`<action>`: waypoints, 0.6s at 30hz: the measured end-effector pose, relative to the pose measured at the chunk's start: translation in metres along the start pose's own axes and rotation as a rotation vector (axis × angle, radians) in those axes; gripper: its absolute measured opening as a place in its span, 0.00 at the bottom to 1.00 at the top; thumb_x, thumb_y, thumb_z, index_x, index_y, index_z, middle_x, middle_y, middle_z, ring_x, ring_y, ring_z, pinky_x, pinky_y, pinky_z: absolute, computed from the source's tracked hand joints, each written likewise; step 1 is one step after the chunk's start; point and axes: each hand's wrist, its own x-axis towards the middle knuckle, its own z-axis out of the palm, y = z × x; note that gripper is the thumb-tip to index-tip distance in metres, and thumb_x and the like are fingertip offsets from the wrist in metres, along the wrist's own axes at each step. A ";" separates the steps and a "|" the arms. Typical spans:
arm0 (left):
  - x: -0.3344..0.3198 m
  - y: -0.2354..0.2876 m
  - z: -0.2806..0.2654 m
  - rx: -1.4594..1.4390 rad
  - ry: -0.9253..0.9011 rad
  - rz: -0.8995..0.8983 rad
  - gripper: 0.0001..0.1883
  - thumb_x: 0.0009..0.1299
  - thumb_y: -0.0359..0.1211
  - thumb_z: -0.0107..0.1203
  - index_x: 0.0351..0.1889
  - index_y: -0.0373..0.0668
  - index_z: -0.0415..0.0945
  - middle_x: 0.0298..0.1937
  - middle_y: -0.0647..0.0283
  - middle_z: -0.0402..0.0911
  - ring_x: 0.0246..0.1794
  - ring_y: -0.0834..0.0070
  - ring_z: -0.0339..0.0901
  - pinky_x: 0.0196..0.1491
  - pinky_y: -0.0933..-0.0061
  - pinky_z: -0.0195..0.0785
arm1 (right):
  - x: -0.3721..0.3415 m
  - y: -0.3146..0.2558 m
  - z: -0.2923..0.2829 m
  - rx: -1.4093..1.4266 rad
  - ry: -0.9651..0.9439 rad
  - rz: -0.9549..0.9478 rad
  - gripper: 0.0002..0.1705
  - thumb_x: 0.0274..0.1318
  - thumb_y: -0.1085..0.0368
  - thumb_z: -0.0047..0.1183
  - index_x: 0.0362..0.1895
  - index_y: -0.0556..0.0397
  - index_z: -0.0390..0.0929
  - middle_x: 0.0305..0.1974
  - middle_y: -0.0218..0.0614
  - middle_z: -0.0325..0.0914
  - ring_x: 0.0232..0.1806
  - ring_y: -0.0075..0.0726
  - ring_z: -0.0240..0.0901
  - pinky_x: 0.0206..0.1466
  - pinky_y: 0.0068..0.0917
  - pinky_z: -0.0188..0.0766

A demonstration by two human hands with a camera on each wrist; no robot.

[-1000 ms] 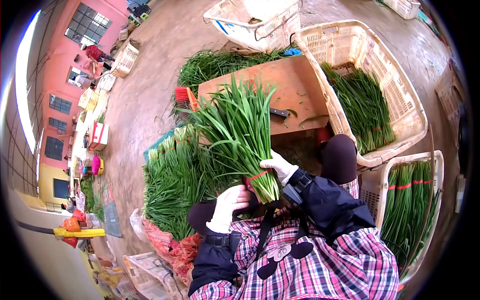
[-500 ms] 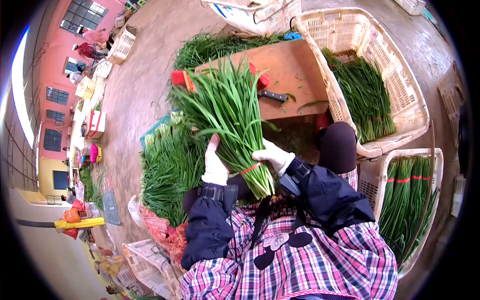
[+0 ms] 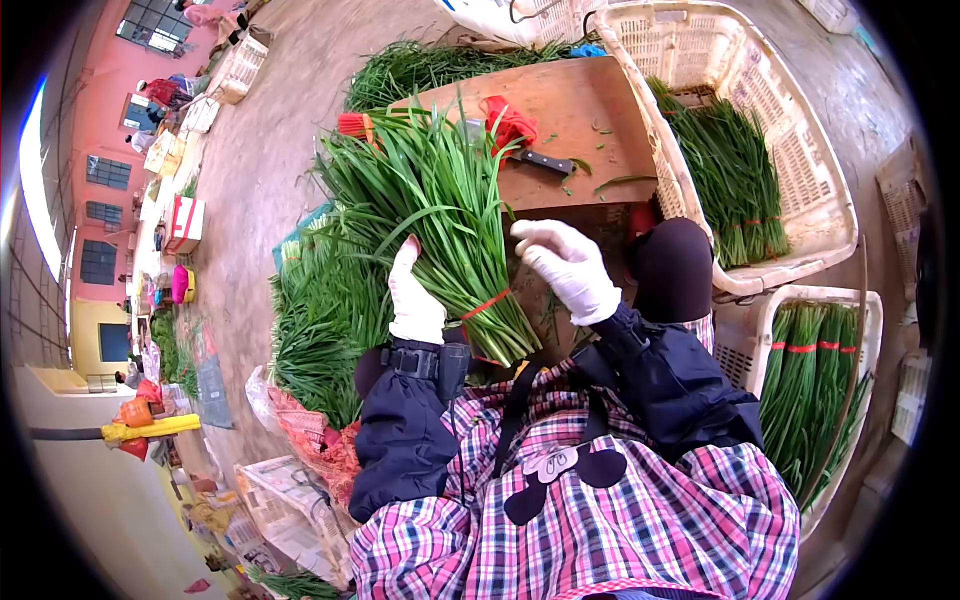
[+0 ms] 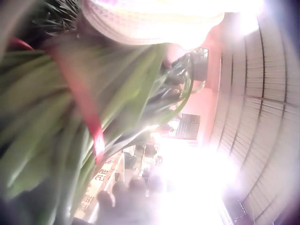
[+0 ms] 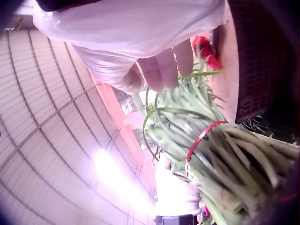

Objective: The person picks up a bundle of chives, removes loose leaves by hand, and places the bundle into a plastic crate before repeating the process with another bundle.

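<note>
A bunch of long green leaves (image 3: 440, 215), bound by a red band (image 3: 487, 304) near its pale stems, lies tilted in my gloved left hand (image 3: 415, 305). The thumb shows at its left side; the other fingers are hidden beneath it. Off the bunch's right side, my gloved right hand (image 3: 568, 268) is raised with loosely bent fingers. In the right wrist view its bare fingertips (image 5: 164, 75) hang over the leaves (image 5: 187, 105), above the red band (image 5: 204, 138). The left wrist view shows the banded leaves (image 4: 37, 93) close up, under the glove (image 4: 150, 23).
Behind the bunch, a wooden board (image 3: 590, 120) holds a knife (image 3: 540, 160) and a red cloth (image 3: 510, 125). Crates of banded bunches (image 3: 790, 110) (image 3: 870, 340) stand at the right. More leaves (image 3: 325, 330) are piled at the left, beside red netting (image 3: 320, 440).
My right hand has let go of the stem end and lifted away to the right. My left hand has come under the bunch, which has shifted slightly left.
</note>
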 end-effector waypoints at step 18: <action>-0.017 -0.008 -0.002 -0.032 0.015 0.064 0.14 0.66 0.34 0.57 0.49 0.41 0.78 0.45 0.62 0.82 0.42 0.68 0.81 0.48 0.62 0.76 | -0.004 -0.028 0.015 -0.415 -0.453 -0.100 0.03 0.51 0.67 0.54 0.31 0.48 0.74 0.26 0.34 0.77 0.27 0.34 0.76 0.32 0.29 0.72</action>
